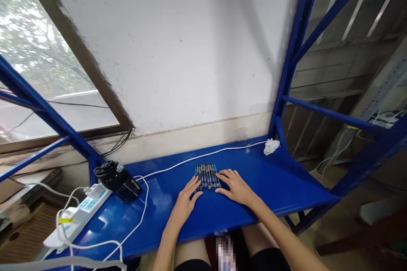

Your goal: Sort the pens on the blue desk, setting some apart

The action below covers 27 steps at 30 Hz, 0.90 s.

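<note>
Several pens (207,175) lie side by side in a flat row on the blue shelf (241,211), most of them dark, with bright blue ones at both ends. My left hand (187,197) rests at the row's left side, fingers apart, fingertips touching the end pens. At the right side, my right hand (234,185) has its fingers spread, with the fingertips against the row's right edge. Neither hand is wrapped round a pen.
A black bottle (118,181) stands tilted in view at the left, near a white power strip (81,216). A white cable (190,160) runs along the back to a crumpled white wad (271,147). Blue frame posts flank the shelf.
</note>
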Tool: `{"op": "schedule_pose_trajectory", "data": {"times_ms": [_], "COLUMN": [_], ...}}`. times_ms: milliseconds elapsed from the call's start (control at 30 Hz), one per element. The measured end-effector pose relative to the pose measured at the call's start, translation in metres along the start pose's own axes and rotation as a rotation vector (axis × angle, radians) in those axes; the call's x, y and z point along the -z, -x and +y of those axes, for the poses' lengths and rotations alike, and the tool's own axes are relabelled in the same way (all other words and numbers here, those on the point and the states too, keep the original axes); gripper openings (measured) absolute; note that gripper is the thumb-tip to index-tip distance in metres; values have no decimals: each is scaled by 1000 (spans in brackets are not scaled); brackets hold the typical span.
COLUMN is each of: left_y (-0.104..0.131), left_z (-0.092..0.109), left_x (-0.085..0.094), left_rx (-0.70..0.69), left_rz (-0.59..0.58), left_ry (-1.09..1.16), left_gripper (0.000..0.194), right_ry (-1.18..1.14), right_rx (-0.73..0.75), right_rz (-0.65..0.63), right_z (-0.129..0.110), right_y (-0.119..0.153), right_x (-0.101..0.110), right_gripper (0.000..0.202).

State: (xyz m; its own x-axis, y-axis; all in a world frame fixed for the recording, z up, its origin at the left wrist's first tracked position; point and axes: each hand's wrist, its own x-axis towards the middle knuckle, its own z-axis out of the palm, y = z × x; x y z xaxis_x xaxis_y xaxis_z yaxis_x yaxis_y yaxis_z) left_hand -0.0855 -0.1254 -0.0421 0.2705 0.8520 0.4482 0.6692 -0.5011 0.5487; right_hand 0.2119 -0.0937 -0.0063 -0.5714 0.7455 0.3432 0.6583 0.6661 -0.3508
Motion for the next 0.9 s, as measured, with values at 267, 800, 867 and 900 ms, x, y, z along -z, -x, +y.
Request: {"op": "schedule_pose_trajectory", "data": {"times_ms": [267,800,867,900], "left_y": [0,-3,-3,-4], "left_z": [8,23,26,27], "left_x": [8,17,17,17], "left_rx": [19,46,50,47], "left_rz": [-149,-174,-197,-208], "left_ry": [-9,-4,-42,-60], "left_gripper": [50,50,53,54], "right_ry": [-47,-193,-196,-197], "right_rx": [107,288,283,283], "right_rz": [-25,-87,-85,-82], "right_z": [2,18,19,19], "right_y": [1,-29,-29,-29], "right_x": [1,-10,-11,-12], "right_gripper": [62,61,60,59]}}
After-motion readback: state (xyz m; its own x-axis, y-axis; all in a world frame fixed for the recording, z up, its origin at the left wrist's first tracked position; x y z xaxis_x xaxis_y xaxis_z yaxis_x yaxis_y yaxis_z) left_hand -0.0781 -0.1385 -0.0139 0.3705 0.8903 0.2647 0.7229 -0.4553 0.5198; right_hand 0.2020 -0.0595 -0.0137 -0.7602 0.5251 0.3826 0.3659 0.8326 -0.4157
